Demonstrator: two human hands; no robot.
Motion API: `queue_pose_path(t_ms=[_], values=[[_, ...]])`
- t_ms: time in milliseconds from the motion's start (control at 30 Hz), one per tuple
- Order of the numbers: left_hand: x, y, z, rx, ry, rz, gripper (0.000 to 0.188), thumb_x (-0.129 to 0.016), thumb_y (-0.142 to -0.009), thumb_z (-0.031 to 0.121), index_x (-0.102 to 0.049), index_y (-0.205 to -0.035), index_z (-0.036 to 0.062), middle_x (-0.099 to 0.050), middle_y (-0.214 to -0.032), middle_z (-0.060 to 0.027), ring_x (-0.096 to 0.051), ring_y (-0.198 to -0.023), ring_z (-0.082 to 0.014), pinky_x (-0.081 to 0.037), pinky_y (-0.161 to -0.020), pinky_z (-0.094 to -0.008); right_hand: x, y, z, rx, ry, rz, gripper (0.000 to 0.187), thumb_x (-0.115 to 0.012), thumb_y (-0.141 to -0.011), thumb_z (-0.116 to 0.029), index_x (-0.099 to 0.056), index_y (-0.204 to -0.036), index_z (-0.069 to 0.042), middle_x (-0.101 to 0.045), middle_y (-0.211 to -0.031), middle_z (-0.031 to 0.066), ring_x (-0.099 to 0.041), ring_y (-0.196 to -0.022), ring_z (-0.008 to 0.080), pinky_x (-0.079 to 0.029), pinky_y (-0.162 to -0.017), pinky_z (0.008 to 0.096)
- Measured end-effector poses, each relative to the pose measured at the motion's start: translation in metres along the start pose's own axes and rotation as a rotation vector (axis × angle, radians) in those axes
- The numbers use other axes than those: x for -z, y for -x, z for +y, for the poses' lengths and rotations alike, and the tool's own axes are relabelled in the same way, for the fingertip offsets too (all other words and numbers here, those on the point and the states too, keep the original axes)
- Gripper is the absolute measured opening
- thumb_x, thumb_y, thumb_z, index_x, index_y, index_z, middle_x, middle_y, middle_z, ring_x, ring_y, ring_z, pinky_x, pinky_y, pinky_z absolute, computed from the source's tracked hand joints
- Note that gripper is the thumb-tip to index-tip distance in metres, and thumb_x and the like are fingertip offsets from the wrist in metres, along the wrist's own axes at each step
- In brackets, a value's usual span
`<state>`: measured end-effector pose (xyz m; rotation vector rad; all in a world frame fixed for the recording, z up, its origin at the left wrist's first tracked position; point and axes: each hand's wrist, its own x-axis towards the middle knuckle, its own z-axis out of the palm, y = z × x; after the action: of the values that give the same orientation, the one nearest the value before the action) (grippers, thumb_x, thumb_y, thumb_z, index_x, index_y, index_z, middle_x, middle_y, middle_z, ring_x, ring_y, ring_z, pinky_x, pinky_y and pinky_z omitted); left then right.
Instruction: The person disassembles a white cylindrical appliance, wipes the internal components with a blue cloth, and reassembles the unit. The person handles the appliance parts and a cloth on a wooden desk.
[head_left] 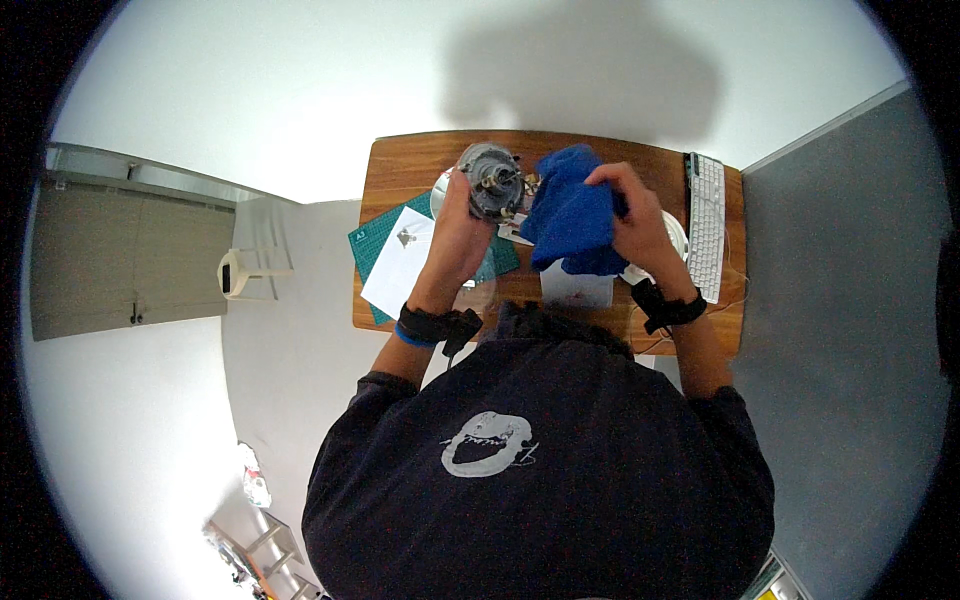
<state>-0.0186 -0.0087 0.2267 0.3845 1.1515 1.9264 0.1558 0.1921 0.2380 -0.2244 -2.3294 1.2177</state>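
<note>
A grey, round, motor-like metal part with a shaft in its middle and small posts around it is held up over the table by my left hand. The fingers curl behind it, partly out of sight. Just to its right, my right hand grips a bunched blue cloth. Thumb and fingers press into the cloth's right side. Between the cloth and the metal part there is little space, and whether they touch I cannot tell. Each wrist wears a black strap.
Under my left arm, a white sheet lies on a green cutting mat. A white keyboard runs along the right of the wooden table. Another pale sheet is near the front edge. A cream stool stands off to the left.
</note>
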Motion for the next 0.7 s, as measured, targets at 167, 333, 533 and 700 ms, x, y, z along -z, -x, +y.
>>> queue_pose_path(t_ms=[167,333,533,700], values=[[0.004,0.004,0.000,0.089,0.219,-0.056,0.061,-0.021,-0.113,0.055,-0.038,-0.155,0.0139,-0.050,-0.151,-0.0182,-0.052,-0.140,-0.0335,-0.047,-0.114,-0.0530,0.009,0.005,0.002,-0.041,-0.228,0.040,0.039,-0.065,-0.087,0.005,-0.056,-0.122,-0.008,-0.063,-0.116,0.0076,-0.065,-0.109,0.0192,-0.052,-0.099,0.0346],[-0.005,0.006,0.001,0.135,0.364,-0.066,0.059,-0.025,-0.113,0.054,-0.035,-0.157,0.0156,-0.047,-0.155,-0.0167,-0.047,-0.144,-0.0345,-0.044,-0.116,-0.0569,0.001,0.005,0.002,-0.067,-0.292,-0.153,0.047,-0.071,-0.081,0.001,-0.057,-0.126,-0.008,-0.061,-0.122,0.0093,-0.061,-0.121,0.0202,-0.048,-0.108,0.0372],[-0.016,0.003,-0.008,-0.019,0.292,-0.076,0.059,-0.039,-0.112,0.049,-0.033,-0.159,0.0142,-0.048,-0.155,-0.0153,-0.052,-0.139,-0.0319,-0.047,-0.114,-0.0522,-0.016,-0.009,-0.032,-0.034,-0.130,-0.227,0.060,-0.080,-0.073,-0.004,-0.060,-0.130,-0.009,-0.062,-0.126,0.0142,-0.061,-0.126,0.0311,-0.047,-0.111,0.0419],[-0.035,0.018,-0.004,-0.003,0.123,-0.068,0.076,-0.048,-0.111,0.020,0.002,-0.168,0.0265,-0.036,-0.161,-0.0156,-0.043,-0.146,-0.0308,-0.044,-0.117,-0.0437,-0.035,-0.015,-0.025,-0.106,-0.029,-0.120,0.053,-0.082,-0.071,-0.006,-0.067,-0.121,-0.007,-0.064,-0.124,0.0179,-0.063,-0.123,0.0408,-0.049,-0.109,0.0434]])
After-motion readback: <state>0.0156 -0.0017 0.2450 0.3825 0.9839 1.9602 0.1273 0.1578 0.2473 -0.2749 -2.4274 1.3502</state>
